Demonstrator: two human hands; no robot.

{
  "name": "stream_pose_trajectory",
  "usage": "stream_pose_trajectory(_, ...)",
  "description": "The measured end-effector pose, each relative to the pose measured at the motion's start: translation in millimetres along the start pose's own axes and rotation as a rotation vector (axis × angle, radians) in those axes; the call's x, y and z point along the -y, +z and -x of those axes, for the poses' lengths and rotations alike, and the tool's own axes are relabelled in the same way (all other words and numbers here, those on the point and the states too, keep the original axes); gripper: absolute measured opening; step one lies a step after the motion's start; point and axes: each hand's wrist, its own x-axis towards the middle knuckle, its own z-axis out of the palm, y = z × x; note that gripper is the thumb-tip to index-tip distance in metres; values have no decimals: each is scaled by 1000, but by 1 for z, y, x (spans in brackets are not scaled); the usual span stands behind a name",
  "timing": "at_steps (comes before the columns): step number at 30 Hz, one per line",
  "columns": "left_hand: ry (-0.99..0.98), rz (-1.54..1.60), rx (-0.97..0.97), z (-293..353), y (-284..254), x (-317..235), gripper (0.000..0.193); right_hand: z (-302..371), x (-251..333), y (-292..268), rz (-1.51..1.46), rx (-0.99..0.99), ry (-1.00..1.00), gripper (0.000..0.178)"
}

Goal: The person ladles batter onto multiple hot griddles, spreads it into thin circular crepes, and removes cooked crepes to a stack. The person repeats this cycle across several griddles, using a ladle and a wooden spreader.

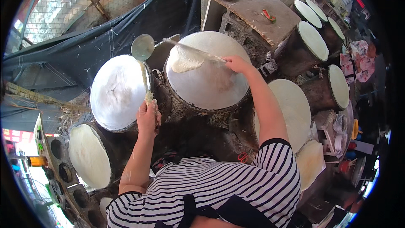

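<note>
My left hand (148, 118) is closed round the batter-caked handle of a ladle (142, 47). The ladle's round bowl is beyond the far edge of a bare, shiny round griddle (114, 105). In my right hand (237, 64) I grip one end of a long, flat spreading stick (190, 49), which lies low over the middle griddle (202, 90). Pale batter (185, 62) sits in a thick patch under and beside the stick, with a thin coat over the far part of that griddle. The near part looks bare and silvery.
Round pale flatbreads lie on a griddle at lower left (89, 156) and beneath my right arm (289, 109). More drum-like stoves (314, 40) stand at the right. A brown slab (261, 12) is at the back, a black sheet (168, 8) hangs behind, and orange-handled scissors (242, 157) lie near me.
</note>
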Motion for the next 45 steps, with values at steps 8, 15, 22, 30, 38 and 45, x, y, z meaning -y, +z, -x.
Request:
stream_pose_trajectory(8,9,15,-74,27,-8,0,14,40,-24,-25,0,190,-278,45)
stream_pose_trajectory(15,-18,2,-34,27,-31,2,14,173,9,36,43,-277,198,33)
stream_pose_trajectory(22,-17,-37,33,10,-72,-7,14,114,177,243,-1211,-175,308,23)
stream_pose_trajectory(30,-36,-128,97,-11,-116,-23,13,105,222,332,-1636,-457,379,32)
stream_pose_trajectory(38,-63,-118,203,-24,-126,-19,14,66,246,342,-1462,-497,337,36)
stream_pose_trajectory(45,-54,-125,288,-27,-124,-24,15,120,228,345,-1640,-576,423,38)
